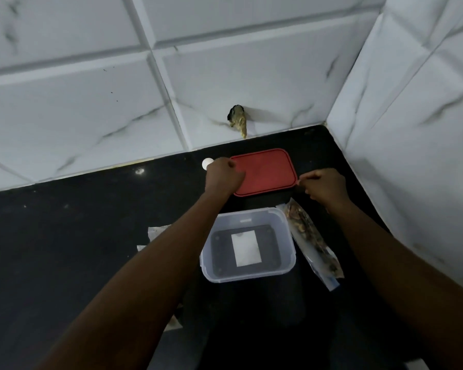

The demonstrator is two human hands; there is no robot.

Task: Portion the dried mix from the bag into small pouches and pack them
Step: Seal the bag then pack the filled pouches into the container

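Observation:
A red rectangular lid (pixel 265 172) lies flat on the black counter near the back wall. My left hand (pixel 223 174) grips its left edge and my right hand (pixel 324 184) pinches its right corner. In front of the lid stands an open clear plastic box (pixel 288 244) with a white label showing through its floor. A clear bag of brown dried mix (pixel 309 236) lies along the box's right side, partly under my right forearm. Some pale pouches (pixel 155 235) peek out from under my left forearm.
A small white round object (pixel 206 163) sits just left of my left hand. White marbled tile walls close the corner behind and to the right. A broken hole with a rag-like plug (pixel 238 120) is in the back wall. Black counter (pixel 64 236) stretches left.

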